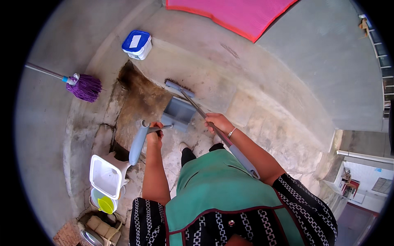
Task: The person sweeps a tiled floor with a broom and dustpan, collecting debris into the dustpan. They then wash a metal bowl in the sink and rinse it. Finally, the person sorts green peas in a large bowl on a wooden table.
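My left hand (154, 134) is closed round the handle of a long-handled dustpan, whose thick blue-grey grip (138, 144) points back toward me. Its grey pan (180, 111) rests on the concrete floor ahead of my feet. My right hand (218, 123) grips the metal pole of a broom; the pole runs slantwise past my forearm to a grey end grip (243, 160). The broom head (179, 87), grey with dark bristles, lies on the floor just beyond the pan. I cannot make out any sweepings in the pan.
A white bucket with a blue lid (137, 44) stands by the far left wall. A purple mop (85, 87) leans at the left. Nearer sit a white bin (106, 176) and a yellow-green container (106, 204). Pink cloth (242, 16) hangs at the top. Stained, cracked floor (141, 98) lies ahead.
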Demonstrator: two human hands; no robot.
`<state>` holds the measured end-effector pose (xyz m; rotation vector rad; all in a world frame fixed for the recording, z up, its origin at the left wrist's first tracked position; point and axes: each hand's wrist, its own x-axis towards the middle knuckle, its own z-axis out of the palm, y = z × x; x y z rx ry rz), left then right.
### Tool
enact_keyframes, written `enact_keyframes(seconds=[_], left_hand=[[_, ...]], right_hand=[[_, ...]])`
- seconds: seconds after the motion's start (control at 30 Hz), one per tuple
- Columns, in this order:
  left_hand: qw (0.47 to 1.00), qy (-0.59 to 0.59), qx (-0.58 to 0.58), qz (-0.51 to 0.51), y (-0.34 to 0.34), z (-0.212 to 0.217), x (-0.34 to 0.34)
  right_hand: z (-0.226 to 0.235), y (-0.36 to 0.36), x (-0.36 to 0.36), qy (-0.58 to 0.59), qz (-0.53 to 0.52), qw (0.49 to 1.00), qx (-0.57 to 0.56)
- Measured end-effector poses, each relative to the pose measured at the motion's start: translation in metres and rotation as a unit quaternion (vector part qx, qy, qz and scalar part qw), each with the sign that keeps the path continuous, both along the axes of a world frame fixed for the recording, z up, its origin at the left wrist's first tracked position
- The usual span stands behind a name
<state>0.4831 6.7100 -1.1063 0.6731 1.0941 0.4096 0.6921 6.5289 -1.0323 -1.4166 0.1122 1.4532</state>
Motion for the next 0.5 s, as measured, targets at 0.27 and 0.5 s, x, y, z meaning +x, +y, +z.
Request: enact_keyframes(seconds=[0.27,0.5], left_hand=[[0.998,0.0,0.061,-0.01,0.072,-0.002,-0.024],[0.998,0.007,0.048,0.039,0.092,-0.019,-0.043]], right_hand=[[-0.073,0.102,0.008,-0.067,0.012,0.996,-0.052],[-0.036,0.072,-0.018,0.039,0.08,0.996,0.018]])
